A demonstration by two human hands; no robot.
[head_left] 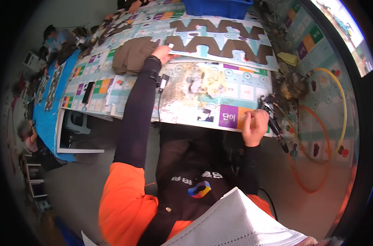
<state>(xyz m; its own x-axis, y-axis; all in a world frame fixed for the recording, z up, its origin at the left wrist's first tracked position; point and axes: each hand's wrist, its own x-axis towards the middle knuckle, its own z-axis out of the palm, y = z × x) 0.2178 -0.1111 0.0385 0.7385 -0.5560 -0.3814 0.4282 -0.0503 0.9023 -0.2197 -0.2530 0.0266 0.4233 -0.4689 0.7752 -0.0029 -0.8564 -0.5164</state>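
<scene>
Left grip (163,55) pinches the left end of the pale board (239,62); right grip (255,125) curled, closure unclear. Board likely light, fairly stiff: hold bare edges.

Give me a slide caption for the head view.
Left hand at a sheet of brown pieces, right hand curled beside a spray gun.

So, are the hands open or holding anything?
Left hand: at the white board's edge; grip unclear.
Right hand: loosely closed, beside the spray gun.
</scene>
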